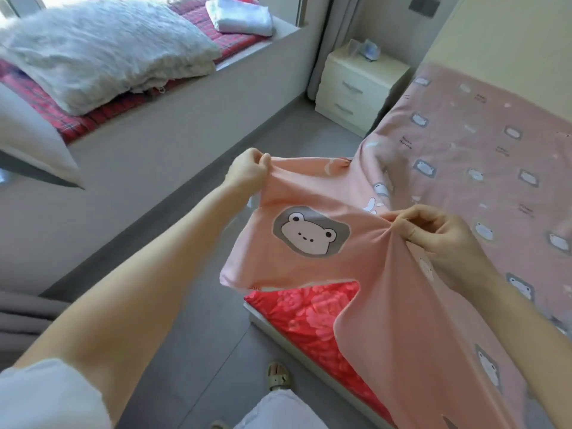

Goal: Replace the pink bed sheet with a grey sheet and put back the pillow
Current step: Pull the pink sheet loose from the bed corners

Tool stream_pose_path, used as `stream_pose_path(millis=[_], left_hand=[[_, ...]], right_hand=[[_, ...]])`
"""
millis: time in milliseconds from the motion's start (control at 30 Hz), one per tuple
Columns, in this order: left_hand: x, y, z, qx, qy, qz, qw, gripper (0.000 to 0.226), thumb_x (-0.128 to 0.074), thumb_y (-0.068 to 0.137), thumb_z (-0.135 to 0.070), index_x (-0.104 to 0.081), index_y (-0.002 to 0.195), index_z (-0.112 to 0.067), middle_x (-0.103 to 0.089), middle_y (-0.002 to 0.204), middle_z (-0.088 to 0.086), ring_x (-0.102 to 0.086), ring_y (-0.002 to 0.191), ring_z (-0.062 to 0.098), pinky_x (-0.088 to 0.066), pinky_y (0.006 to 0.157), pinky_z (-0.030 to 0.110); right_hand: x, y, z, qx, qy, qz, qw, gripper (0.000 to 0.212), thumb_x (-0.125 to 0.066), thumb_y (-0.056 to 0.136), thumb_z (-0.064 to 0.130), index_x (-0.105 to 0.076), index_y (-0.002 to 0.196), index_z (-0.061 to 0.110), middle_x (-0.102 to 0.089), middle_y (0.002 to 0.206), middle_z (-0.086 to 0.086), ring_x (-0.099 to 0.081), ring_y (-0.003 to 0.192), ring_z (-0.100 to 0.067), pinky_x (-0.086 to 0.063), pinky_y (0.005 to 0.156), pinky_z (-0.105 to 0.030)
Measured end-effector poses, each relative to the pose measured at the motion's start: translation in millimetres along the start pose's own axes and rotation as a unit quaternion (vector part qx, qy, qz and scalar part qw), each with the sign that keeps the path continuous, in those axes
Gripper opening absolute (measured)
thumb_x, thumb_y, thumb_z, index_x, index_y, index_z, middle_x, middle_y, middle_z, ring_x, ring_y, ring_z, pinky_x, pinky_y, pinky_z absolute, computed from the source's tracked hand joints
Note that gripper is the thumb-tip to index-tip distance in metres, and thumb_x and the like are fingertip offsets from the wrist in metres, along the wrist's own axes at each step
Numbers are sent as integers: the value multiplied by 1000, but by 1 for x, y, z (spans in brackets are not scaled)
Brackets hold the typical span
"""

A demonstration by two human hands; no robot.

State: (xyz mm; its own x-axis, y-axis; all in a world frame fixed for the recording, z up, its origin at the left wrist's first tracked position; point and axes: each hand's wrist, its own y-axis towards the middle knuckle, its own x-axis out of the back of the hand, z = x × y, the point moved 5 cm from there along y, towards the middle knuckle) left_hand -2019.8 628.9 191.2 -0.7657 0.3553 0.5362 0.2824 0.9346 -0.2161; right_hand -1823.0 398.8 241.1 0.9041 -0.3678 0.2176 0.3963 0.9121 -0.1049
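The pink bed sheet (464,156) with a frog-face print covers the bed on the right. Its near-left corner is lifted off the bed. My left hand (247,171) pinches the sheet's edge at the raised corner, and my right hand (433,233) pinches a gathered fold of it further right. Under the lifted corner a red floral mattress pad (309,317) shows. A grey-and-white pillow (34,144) lies on the window seat at the left. A folded light grey cloth (238,15) rests on the seat at the top.
A fluffy white blanket (102,54) lies on the red plaid cushion (77,122) of the window seat. A cream nightstand (356,88) stands beside the bed's head. Grey floor (192,187) runs between seat and bed. My sandalled foot (278,376) stands near the bed edge.
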Motion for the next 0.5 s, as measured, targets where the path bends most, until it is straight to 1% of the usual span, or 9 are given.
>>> stream_pose_path(millis=[33,67,100,167,233,300,367,433,500], left_hand=[[-8,0,-1,-17,-22,-9,1000,20,-36,100,-25,-48,92,-11,-50,82,2,-47,83,22,-36,71,30],[-16,0,-2,-28,-42,-28,998,19,-34,101,-23,-44,91,-9,-47,78,-1,-44,82,22,-29,64,29],[-23,-2,-2,-33,-56,-56,996,19,-33,101,-20,-40,89,-8,-43,73,-3,-41,79,22,-22,59,29],[-36,-5,-2,-27,-65,-106,992,19,-33,100,-19,-36,86,-7,-41,70,-3,-37,74,23,-18,57,30],[-54,-6,3,-10,-45,-110,993,21,-34,100,-19,-34,82,-8,-45,70,-2,-38,72,25,-22,60,32],[-71,-5,6,-11,-23,-65,998,28,-35,100,-24,-37,77,-9,-49,70,1,-43,73,28,-28,61,34],[-83,-7,8,-28,-1,-8,1000,37,-35,101,-33,-47,80,-5,-60,78,10,-53,80,32,-36,68,36],[-89,-13,7,-51,56,65,995,41,-40,97,-44,-52,94,-4,-65,90,14,-57,87,31,-41,72,35],[-95,-23,10,-85,196,134,968,49,-55,85,-56,-48,110,-15,-62,96,4,-56,90,27,-42,72,33]], right_hand=[[5,5,-2,-6,28,-8,1000,26,-78,62,42,-71,70,18,-73,99,-2,-66,92,-11,-51,89,-22],[11,11,-7,-10,54,-24,998,30,-80,59,45,-72,70,19,-72,97,-3,-65,88,-12,-51,87,-24],[14,17,-12,-12,73,-45,996,27,-80,61,44,-72,70,20,-70,91,-3,-62,84,-11,-50,84,-24],[21,29,-21,-2,73,-90,993,10,-73,77,26,-70,71,19,-64,75,2,-56,74,-8,-47,76,-21],[30,43,-30,5,46,-133,990,13,-65,87,12,-67,74,14,-60,67,6,-52,70,-7,-44,73,-22],[41,58,-38,3,31,-155,987,15,-64,88,10,-65,74,15,-60,63,11,-52,69,-7,-43,73,-23],[49,72,-46,-1,23,-159,987,18,-64,88,8,-65,72,17,-61,61,15,-53,68,-1,-44,73,-19],[54,83,-54,-2,22,-157,987,18,-65,88,6,-65,73,17,-60,64,9,-52,65,-2,-43,70,-17],[53,90,-58,1,20,-149,989,18,-65,87,6,-64,73,17,-56,66,3,-48,63,-3,-41,65,-15]])
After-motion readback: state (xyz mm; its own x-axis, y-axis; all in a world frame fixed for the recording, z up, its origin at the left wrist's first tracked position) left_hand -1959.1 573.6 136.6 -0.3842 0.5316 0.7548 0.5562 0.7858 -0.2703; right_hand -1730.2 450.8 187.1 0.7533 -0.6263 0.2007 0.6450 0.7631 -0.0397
